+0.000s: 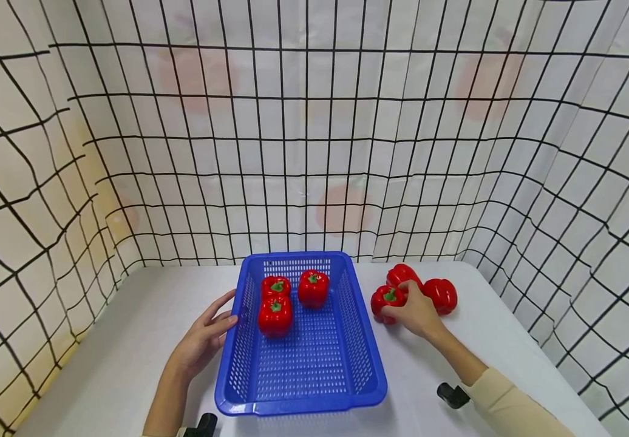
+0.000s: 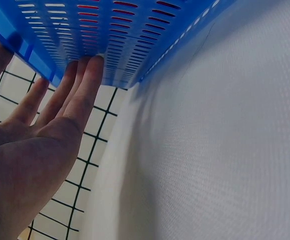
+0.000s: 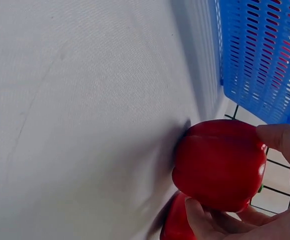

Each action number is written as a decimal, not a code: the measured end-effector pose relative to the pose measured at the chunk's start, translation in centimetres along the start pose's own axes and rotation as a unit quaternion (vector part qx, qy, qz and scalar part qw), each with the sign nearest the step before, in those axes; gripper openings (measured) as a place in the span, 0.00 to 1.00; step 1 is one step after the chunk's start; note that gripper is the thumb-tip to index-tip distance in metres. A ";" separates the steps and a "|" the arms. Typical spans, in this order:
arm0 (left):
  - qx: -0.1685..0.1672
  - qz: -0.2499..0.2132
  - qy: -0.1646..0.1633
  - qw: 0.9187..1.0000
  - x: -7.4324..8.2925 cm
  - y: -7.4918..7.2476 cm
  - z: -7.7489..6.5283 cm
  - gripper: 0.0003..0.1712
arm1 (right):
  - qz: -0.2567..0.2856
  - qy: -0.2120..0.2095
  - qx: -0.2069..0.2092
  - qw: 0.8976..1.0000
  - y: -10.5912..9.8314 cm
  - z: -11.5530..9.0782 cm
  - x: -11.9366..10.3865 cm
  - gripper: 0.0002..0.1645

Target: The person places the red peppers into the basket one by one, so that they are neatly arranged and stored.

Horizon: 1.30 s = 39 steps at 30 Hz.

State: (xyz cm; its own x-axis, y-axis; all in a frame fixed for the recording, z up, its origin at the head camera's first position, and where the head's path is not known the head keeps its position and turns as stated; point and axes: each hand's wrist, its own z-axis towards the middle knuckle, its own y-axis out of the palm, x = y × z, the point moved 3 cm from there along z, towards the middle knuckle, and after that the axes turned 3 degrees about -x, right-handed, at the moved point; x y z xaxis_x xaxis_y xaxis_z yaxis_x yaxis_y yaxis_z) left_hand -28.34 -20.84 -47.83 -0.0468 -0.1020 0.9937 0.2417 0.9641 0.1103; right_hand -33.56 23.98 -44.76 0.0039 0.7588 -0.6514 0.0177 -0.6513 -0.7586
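A blue perforated basket [image 1: 300,408] stands on the table with three red bell peppers inside, one of them a pepper [image 1: 313,289] at the back right. My left hand [image 1: 205,337] is at the basket's left side; its fairly straight fingers [image 2: 82,97] touch the outer wall in the left wrist view. To the right of the basket, my right hand [image 1: 417,311] pinches a red bell pepper [image 1: 385,303] between thumb and fingers. The held pepper [image 3: 219,165] appears close to the table in the right wrist view. Two more bell peppers, one behind [image 1: 402,274] and one right [image 1: 441,296], lie beside that hand.
A white-covered table [image 1: 145,328] lies under everything. Black grid mesh [image 1: 306,139] over pale sheeting rises behind it and along both sides. Dark wrist devices show near the left [image 1: 205,425] and right [image 1: 453,396] forearms.
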 end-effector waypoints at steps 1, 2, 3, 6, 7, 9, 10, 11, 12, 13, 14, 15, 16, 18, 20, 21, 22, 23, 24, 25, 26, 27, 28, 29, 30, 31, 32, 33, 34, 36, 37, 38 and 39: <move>0.001 -0.001 -0.001 1.000 0.0 0.0 0.0 0.43 | -0.004 -0.002 0.000 1.000 0.0 0.0 0.0 0.48; 0.001 0.000 0.000 1.000 0.0 0.0 0.0 0.42 | -0.007 -0.005 0.001 1.000 0.1 0.0 0.0 0.47; 0.001 -0.001 0.000 1.000 0.0 0.0 0.0 0.42 | -0.011 -0.009 0.003 1.000 0.1 0.1 0.0 0.47; 0.003 0.003 0.000 1.000 0.0 0.1 0.0 0.43 | -0.016 -0.019 0.007 1.000 0.1 0.2 0.0 0.47; 0.003 0.002 0.000 1.000 0.0 0.1 0.0 0.43 | -0.016 -0.022 0.007 1.000 0.1 0.2 0.0 0.47; 0.003 0.002 0.001 1.000 0.0 0.1 0.0 0.43 | -0.017 -0.028 0.009 0.999 0.1 0.2 -0.1 0.46; 0.003 0.002 0.001 1.000 0.0 0.1 0.0 0.43 | -0.017 -0.030 0.009 0.999 0.1 0.2 -0.1 0.46; 0.004 0.000 0.000 1.000 -0.1 0.1 0.0 0.43 | -0.018 -0.032 0.010 0.999 0.1 0.2 -0.1 0.46; 0.004 -0.002 0.000 1.000 -0.1 0.1 0.0 0.43 | -0.020 -0.034 0.010 0.999 0.1 0.2 -0.1 0.46; 0.004 -0.003 -0.001 1.000 -0.1 0.1 0.0 0.43 | -0.021 -0.035 0.011 0.999 0.1 0.2 -0.2 0.46; 0.004 -0.003 0.000 1.000 -0.1 0.1 0.0 0.43 | -0.022 -0.036 0.011 0.999 0.1 0.2 -0.2 0.46; 0.003 -0.003 -0.001 1.000 -0.1 0.1 0.0 0.43 | -0.023 -0.035 0.012 0.999 0.1 0.2 -0.2 0.46; 0.004 -0.004 -0.001 1.000 -0.2 0.1 0.0 0.43 | -0.025 -0.035 0.012 0.999 0.0 0.2 -0.2 0.46; 0.004 -0.002 -0.002 1.000 -0.2 0.1 0.0 0.43 | -0.027 -0.036 0.012 0.999 0.0 0.2 -0.3 0.46; 0.004 -0.002 -0.003 1.000 -0.1 0.1 0.0 0.43 | -0.029 -0.034 0.012 0.999 -0.1 0.1 -0.4 0.46; 0.005 -0.003 -0.004 1.000 -0.1 0.1 0.0 0.43 | -0.030 -0.034 0.013 0.999 -0.2 0.1 -0.5 0.46; 0.006 -0.002 -0.005 1.000 -0.1 0.1 0.0 0.43 | -0.032 -0.035 0.014 0.999 -0.3 0.1 -0.6 0.45; 0.006 -0.002 -0.005 1.000 -0.1 0.1 0.0 0.43 | -0.036 -0.037 0.016 0.999 -0.5 0.1 -0.7 0.45; 0.007 -0.003 -0.006 1.000 -0.1 0.1 0.0 0.43 | -0.039 -0.039 0.017 0.998 -0.6 0.1 -0.8 0.45; 0.007 -0.003 -0.006 1.000 -0.1 0.1 0.0 0.43 | -0.040 -0.039 0.019 0.998 -0.8 0.1 -0.9 0.45; 0.007 -0.003 -0.006 1.000 -0.1 0.1 0.1 0.43 | -0.041 -0.041 0.021 0.998 -1.0 0.1 -1.0 0.45; 0.006 -0.002 -0.006 1.000 -0.1 0.1 0.1 0.43 | -0.044 -0.043 0.024 0.998 -1.2 0.2 -1.1 0.44; 0.005 -0.002 -0.005 1.000 -0.1 0.1 0.1 0.43 | -0.046 -0.045 0.026 0.998 -1.4 0.2 -1.2 0.44; 0.004 -0.001 -0.004 1.000 -0.1 0.1 0.1 0.43 | -0.048 -0.048 0.028 0.997 -1.6 0.2 -1.4 0.44; 0.003 -0.002 -0.004 1.000 -0.1 0.1 0.1 0.43 | -0.047 -0.052 0.030 0.997 -1.8 0.2 -1.6 0.43; 0.002 -0.001 -0.003 1.000 0.0 0.1 0.0 0.43 | -0.046 -0.055 0.031 0.997 -2.1 0.2 -1.8 0.43; 0.001 -0.001 -0.003 1.000 0.0 0.1 0.0 0.43 | -0.048 -0.058 0.033 0.997 -2.3 0.2 -2.0 0.42; 0.000 -0.001 -0.003 1.000 0.0 0.1 0.0 0.43 | -0.049 -0.061 0.035 0.996 -2.5 0.2 -2.3 0.42; -0.001 0.000 -0.003 1.000 0.0 0.1 0.0 0.43 | -0.050 -0.065 0.035 0.996 -2.8 0.2 -2.5 0.41; 0.000 0.000 -0.004 1.000 0.0 0.2 0.0 0.43 | -0.049 -0.070 0.036 0.996 -3.2 0.1 -3.1 0.42; 0.000 0.001 -0.003 1.000 0.1 0.2 0.0 0.43 | -0.049 -0.071 0.036 0.996 -3.5 0.1 -3.5 0.42; 0.000 0.001 -0.004 1.000 0.1 0.2 0.0 0.43 | -0.049 -0.073 0.036 0.995 -3.7 0.1 -3.8 0.42; 0.001 0.001 -0.005 1.000 0.1 0.2 0.0 0.43 | -0.049 -0.074 0.036 0.995 -4.0 0.1 -4.2 0.43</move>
State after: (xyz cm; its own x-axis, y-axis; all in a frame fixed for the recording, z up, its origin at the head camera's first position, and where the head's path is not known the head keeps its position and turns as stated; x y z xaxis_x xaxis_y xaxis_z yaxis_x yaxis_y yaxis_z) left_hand -28.32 -20.68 -47.74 -0.0553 -0.0972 0.9937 0.2399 0.9648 0.1077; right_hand -33.75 23.42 -39.04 -0.1421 0.8131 -0.5646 -0.0609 -0.5765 -0.8148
